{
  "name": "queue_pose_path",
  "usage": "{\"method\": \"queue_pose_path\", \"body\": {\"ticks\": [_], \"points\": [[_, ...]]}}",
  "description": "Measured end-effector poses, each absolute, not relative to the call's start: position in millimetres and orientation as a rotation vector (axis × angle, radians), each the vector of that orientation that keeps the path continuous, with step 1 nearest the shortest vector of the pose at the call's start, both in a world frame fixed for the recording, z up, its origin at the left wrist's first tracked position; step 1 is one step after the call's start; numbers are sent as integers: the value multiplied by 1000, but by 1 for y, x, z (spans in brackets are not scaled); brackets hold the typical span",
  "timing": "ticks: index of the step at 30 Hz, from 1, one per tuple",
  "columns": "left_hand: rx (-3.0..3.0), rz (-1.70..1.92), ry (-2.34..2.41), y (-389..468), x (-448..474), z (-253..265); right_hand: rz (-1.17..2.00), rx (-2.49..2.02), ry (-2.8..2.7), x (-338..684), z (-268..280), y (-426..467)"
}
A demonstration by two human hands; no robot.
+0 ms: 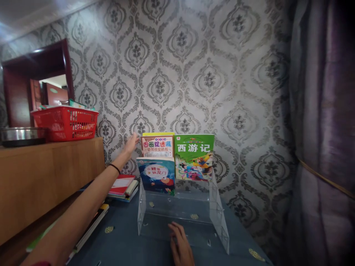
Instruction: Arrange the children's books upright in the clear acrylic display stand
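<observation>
**Tight at the back, open in front**

The wall (194, 74) stands right behind the clear rack (219, 210), whose upper tiers are filled by three books (194, 155). Its lower front tiers are bare. On the left, a wooden cabinet (50, 177) and a book stack (123, 187) narrow the gap. A curtain (321, 147) closes the right. The blue table (124, 244) lies open in front.
</observation>
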State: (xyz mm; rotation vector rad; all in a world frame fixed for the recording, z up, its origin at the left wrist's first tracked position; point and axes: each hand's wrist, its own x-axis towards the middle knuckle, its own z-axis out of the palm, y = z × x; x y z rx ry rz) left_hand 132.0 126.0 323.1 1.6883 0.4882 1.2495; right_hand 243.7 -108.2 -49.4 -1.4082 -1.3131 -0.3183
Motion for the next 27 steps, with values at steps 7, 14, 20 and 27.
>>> {"method": "queue_pose_path", "body": {"ticks": [7, 14, 20, 27], "points": [[1516, 1099, 428, 152, 150, 330, -307, -1459, -1284, 241, -50, -108], [1499, 973, 353, 160, 171, 335, -367, -1463, -1155, 236, -62, -97], [1538, 923, 305, 163, 170, 334, -343, -1458, -1135, 235, -59, -98], [1556, 909, 284, 160, 165, 335, -356, -1457, -1164, 237, -60, -99]]}}
